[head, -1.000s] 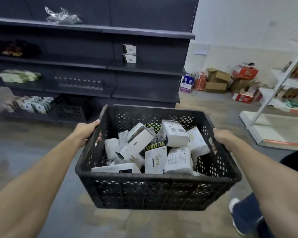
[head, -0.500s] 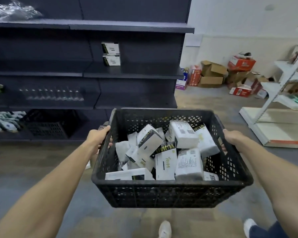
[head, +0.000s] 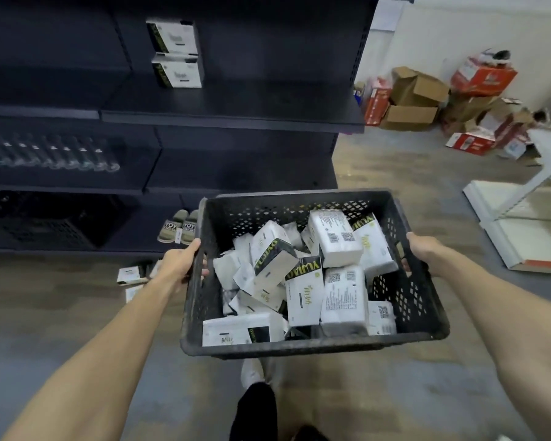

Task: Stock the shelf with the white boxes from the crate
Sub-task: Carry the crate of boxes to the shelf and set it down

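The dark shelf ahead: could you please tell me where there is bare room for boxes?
The board holding the two stacked boxes is bare right of them, to its end. The board below is bare right of the bottles. The crate is crowded.

The dark shelf board [head: 236, 116] offers free room right of two stacked white boxes [head: 176, 55]. The black crate [head: 315, 348] hangs before the lower shelves [head: 242, 173], and slippers [head: 180, 230] sit on the bottom one.

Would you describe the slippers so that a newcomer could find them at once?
Start at the dark shelving unit and drop to its lowest shelf. Just left of the held crate stands a pair of olive slippers, the only footwear there.
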Tool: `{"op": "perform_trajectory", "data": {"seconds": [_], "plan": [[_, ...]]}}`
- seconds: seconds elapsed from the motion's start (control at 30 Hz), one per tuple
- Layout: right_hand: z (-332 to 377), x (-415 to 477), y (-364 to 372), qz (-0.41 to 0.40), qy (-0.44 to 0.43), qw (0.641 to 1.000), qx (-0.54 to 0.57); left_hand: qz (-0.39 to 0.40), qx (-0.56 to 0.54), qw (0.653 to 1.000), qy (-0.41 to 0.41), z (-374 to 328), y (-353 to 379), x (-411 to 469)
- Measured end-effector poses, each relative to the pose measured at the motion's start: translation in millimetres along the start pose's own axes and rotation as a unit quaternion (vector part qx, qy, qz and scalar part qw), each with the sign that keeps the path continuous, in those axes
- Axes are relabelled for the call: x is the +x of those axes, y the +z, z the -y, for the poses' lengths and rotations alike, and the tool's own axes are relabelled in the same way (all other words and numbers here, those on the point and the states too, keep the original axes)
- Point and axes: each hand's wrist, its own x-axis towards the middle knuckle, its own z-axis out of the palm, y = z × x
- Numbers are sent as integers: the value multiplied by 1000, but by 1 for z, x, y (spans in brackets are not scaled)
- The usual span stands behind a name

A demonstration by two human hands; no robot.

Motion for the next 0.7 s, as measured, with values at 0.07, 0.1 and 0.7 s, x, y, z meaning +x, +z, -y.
{"op": "perform_trajectory", "data": {"seconds": [0.07, 0.1, 0.7], "plan": [[17, 29, 11, 6, 13, 1000, -7, 8, -3, 1000, -17, -4, 9, 38], [24, 44, 16, 5, 18, 1000, -11, 11, -3, 1000, -25, -5, 14, 56], [56, 269, 105, 65, 63, 994, -59, -7, 41, 994, -96, 17, 106, 240]]}}
